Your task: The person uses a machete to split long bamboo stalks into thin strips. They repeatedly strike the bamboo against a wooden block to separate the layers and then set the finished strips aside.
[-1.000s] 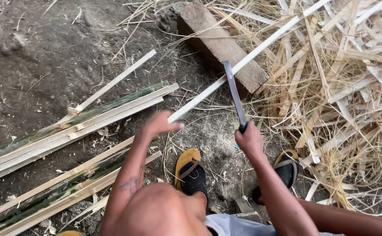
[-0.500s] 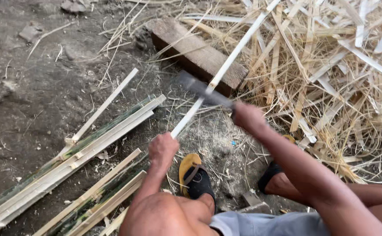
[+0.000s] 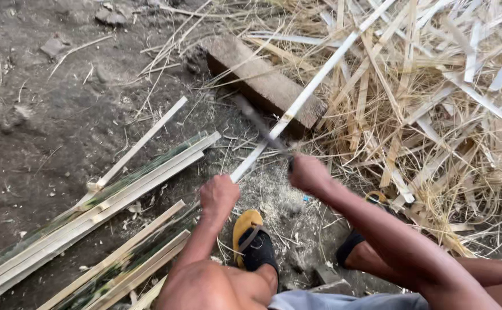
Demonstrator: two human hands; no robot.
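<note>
Left hand (image 3: 218,194) is wrapped around a long bamboo strip (image 3: 314,85) lying over a wooden block (image 3: 262,80); right hand (image 3: 308,172) grips a blurred knife (image 3: 260,126) against it.

Bare dirt ground (image 3: 44,149) strewn with small stones and fibres. Split bamboo slats (image 3: 119,195) lie in rows at lower left. A wooden block (image 3: 262,83) rests near the top centre. A heap of pale bamboo shavings (image 3: 434,115) covers the right side, touching the block.
</note>
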